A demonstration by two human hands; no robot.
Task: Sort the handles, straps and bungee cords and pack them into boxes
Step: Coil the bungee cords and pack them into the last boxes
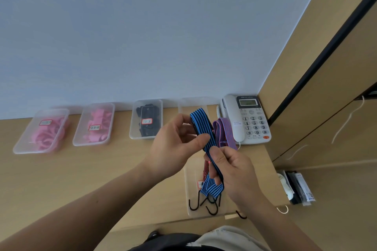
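A folded blue-and-black striped bungee cord is held in the air above the desk. My left hand pinches its upper fold. My right hand grips its lower part, and black hooks hang below. Behind it lies a purple-and-red bungee cord next to the phone. Under my hands a clear box holds a red-striped cord. Three clear boxes stand along the wall: two with pink pieces and one with black straps.
A white desk phone stands at the back right corner by a wooden cabinet. Another clear box or lid leans at the wall behind the blue cord. Packets lie on a lower surface at right.
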